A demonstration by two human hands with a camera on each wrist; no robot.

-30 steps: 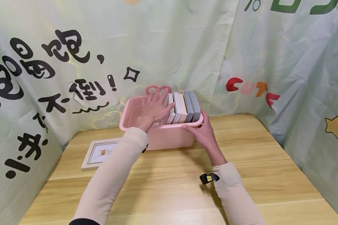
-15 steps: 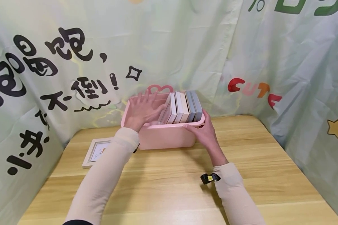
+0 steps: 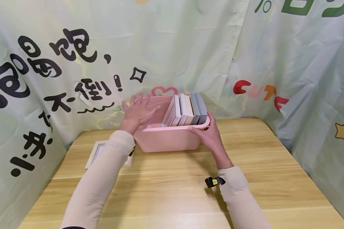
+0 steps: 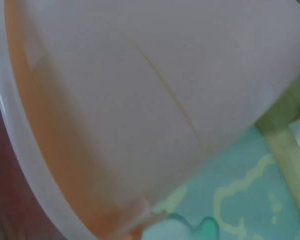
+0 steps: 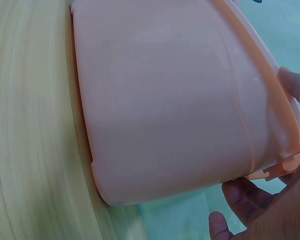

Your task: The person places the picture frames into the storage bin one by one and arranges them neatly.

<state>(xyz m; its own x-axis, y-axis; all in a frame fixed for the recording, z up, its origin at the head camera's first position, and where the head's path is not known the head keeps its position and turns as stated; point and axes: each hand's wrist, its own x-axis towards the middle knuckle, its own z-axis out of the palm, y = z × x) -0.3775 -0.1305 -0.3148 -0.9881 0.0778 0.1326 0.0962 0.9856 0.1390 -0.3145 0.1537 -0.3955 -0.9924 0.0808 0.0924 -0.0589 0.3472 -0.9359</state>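
Observation:
A pink plastic storage bin [image 3: 167, 140] stands on the table. Several flat rectangular items [image 3: 186, 109] with white, cream and grey-blue edges are packed upright in its right half; I cannot tell whether they are books or frames. My left hand [image 3: 139, 111], fingers spread, lies over the bin's left end at the rim. In the left wrist view, the bin's rim [image 4: 27, 140] crosses in front of part of that hand. My right hand [image 3: 209, 135] grips the bin's right end, its thumb at the rim and fingers curled under the edge, as the right wrist view shows.
A pale picture frame [image 3: 127, 161] lies on the wooden table [image 3: 172, 187] left of the bin, partly hidden by the left sleeve. A printed fabric curtain [image 3: 189, 47] hangs behind and at both sides of the table.
My left hand has moved left, from beside the upright items across the bin to its left end. My right hand keeps its hold, and the bin stays about where it was.

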